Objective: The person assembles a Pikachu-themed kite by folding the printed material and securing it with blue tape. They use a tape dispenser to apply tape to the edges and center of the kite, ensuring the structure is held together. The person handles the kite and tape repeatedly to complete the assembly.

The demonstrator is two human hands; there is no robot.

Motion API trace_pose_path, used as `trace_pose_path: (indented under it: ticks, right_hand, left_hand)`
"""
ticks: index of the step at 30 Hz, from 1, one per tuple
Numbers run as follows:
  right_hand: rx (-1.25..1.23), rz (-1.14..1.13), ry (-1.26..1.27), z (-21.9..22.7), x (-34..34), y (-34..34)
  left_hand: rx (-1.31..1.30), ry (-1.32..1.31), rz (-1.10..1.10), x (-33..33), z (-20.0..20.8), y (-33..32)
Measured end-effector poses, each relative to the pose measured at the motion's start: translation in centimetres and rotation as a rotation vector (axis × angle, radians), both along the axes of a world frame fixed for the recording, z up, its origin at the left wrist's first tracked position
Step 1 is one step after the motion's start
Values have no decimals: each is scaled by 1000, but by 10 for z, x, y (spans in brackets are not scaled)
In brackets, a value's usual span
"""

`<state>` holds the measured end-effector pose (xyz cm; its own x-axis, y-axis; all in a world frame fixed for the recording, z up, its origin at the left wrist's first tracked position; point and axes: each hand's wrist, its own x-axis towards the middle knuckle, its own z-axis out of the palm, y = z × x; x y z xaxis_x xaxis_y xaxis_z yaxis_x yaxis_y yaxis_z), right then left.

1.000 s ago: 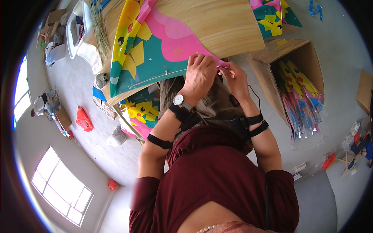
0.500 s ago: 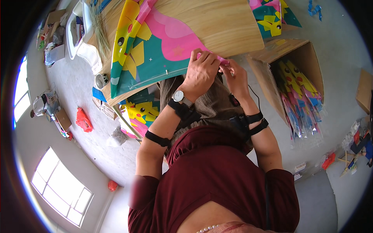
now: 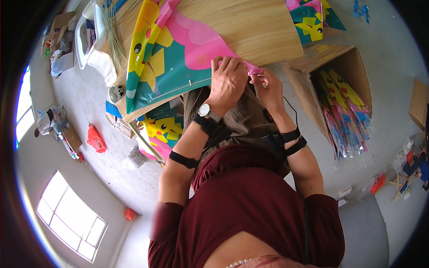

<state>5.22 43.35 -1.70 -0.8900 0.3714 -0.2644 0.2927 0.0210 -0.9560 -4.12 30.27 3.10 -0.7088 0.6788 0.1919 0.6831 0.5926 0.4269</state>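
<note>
A thin printed kite sheet [image 3: 178, 67] in green, pink and yellow with a cartoon figure lies across the near side of the wooden table. My left hand [image 3: 228, 82] is closed over its near right edge, knuckles up, and the fingertips are hidden underneath. Just right of it, my right hand [image 3: 267, 87] pinches the narrow pink corner of the kite, which looks rolled or folded. A small white piece [image 3: 190, 83] sits on the sheet's near edge.
An open cardboard box [image 3: 313, 62] at the right holds several bagged printed kites [image 3: 344, 98]. More printed sheets hang at the table's far right [image 3: 310, 27] and below its left side [image 3: 163, 127]. Thin sticks [image 3: 114, 40], a tape roll [image 3: 115, 93] and a white bin [image 3: 96, 53] are at the left.
My left hand has shifted slightly left along the kite's edge, and a bit more of the pink corner shows between the hands. My right hand stays at the corner.
</note>
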Motion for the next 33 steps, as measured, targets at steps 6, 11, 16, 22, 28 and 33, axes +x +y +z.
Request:
trace_pose_path:
  ticks: [6,11,16,22,28,33]
  right_hand:
    - [-4,-8,-38,-1,1,-1]
    - [-8,-14,18,1,-1,-1]
    - [41,-5,8,2,-2,0]
    - [68,-5,21,2,-3,0]
    - [7,-25,55,-9,-2,-2]
    - [-180,-64,-10,-16,3,-4]
  left_hand:
    - [-3,-6,-62,1,5,-2]
    - [-20,-2,-97,1,2,-1]
    - [-40,34,-114,-2,2,0]
    - [-27,52,-114,-2,-1,3]
    - [16,5,-25,0,-7,5]
    - [62,-16,21,0,-12,3]
